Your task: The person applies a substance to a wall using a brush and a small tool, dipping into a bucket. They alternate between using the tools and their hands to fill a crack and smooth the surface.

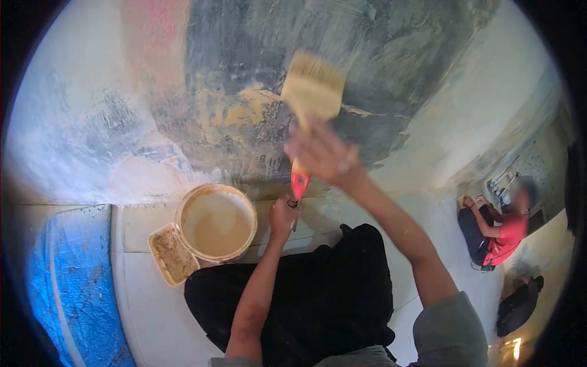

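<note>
A wide flat paintbrush (pixel 315 88) with pale bristles is raised in front of the stained wall, bristles up. My right hand (pixel 324 153), blurred by motion, is wrapped around its handle. Below that hand a red handle end (pixel 299 183) points down toward my left hand (pixel 283 215). My left hand is closed in a fist, with a dark loop and a thin dark piece showing at its fingers; what it grips is not clear. To its left stands a round bucket (pixel 246 244) of beige liquid, with a small yellowish tub (pixel 160 268) of brown, crumbly material beside it.
The wall (pixel 244 37) carries dark grey, yellowish and whitish patches. Blue plastic sheeting (pixel 79 275) lies on the pale tiled floor (pixel 137 300) at left. A person in a red shirt (pixel 509 238) sits at right, near a dark bundle (pixel 518 306).
</note>
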{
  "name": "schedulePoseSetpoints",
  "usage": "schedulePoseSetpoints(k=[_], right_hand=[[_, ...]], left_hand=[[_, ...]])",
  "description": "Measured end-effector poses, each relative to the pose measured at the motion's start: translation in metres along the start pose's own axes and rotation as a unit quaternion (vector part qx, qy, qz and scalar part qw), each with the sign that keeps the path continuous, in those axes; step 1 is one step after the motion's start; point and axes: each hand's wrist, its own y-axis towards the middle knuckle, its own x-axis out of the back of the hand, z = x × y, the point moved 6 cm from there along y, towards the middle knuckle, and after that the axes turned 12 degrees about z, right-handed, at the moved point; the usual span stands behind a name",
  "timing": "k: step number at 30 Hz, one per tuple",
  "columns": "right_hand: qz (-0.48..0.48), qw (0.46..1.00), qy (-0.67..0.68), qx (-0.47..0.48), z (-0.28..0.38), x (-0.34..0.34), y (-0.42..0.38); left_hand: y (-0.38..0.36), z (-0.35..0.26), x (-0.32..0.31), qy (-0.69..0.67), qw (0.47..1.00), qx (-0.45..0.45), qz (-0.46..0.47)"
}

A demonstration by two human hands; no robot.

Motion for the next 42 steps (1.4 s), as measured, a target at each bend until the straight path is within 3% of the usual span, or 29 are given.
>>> schedulePoseSetpoints(k=[2, 4, 5, 7, 8, 10, 14, 16, 22, 25, 29, 31, 34, 42], right_hand=[[0.033, 0.996, 0.080, 0.015, 0.030, -0.001, -0.021], [0.063, 0.981, 0.179, 0.030, 0.046, -0.009, -0.048], [0.061, 0.981, 0.181, 0.029, 0.048, -0.012, -0.059], [0.156, 0.948, 0.276, -0.030, 0.037, -0.022, -0.074], [0.153, 0.948, 0.277, -0.029, 0.030, -0.019, -0.080], [0.165, 0.945, 0.278, -0.046, 0.011, -0.009, -0.078], [0.133, 0.973, 0.186, -0.023, -0.033, 0.032, -0.049], [-0.006, 0.992, 0.126, 0.010, -0.061, 0.071, -0.019], [-0.209, 0.975, -0.004, 0.077, -0.129, 0.132, 0.081], [-0.244, 0.968, -0.014, 0.064, -0.136, 0.156, 0.134], [-0.190, 0.977, 0.006, 0.094, -0.131, 0.133, 0.167], [-0.164, 0.979, -0.100, 0.073, -0.116, 0.097, 0.164], [-0.182, 0.973, -0.141, 0.025, -0.078, 0.065, 0.141], [-0.107, 0.988, -0.089, 0.070, 0.011, 0.006, 0.078]], left_hand=[[0.003, 0.017, -0.005, 0.028, 0.999, 0.004, -0.014], [-0.008, 0.020, 0.003, -0.151, 0.978, -0.097, -0.103], [-0.010, 0.021, 0.005, -0.148, 0.979, -0.096, -0.104], [-0.012, 0.003, -0.004, -0.019, 0.996, -0.087, 0.029], [-0.016, -0.007, -0.002, -0.017, 0.996, -0.088, 0.027], [-0.023, -0.026, -0.016, 0.188, 0.960, 0.048, 0.204], [-0.035, -0.026, -0.027, 0.222, 0.954, 0.009, 0.202], [-0.042, -0.032, -0.029, 0.216, 0.953, -0.029, 0.213], [-0.065, -0.073, -0.001, 0.176, 0.967, -0.018, 0.186], [-0.062, -0.065, 0.002, 0.168, 0.970, -0.011, 0.175], [-0.057, -0.048, -0.001, 0.158, 0.969, -0.019, 0.187], [-0.059, -0.052, 0.003, 0.166, 0.968, -0.014, 0.188], [-0.058, -0.060, 0.001, 0.175, 0.965, -0.032, 0.191], [-0.060, -0.060, 0.000, 0.158, 0.970, -0.044, 0.182]])
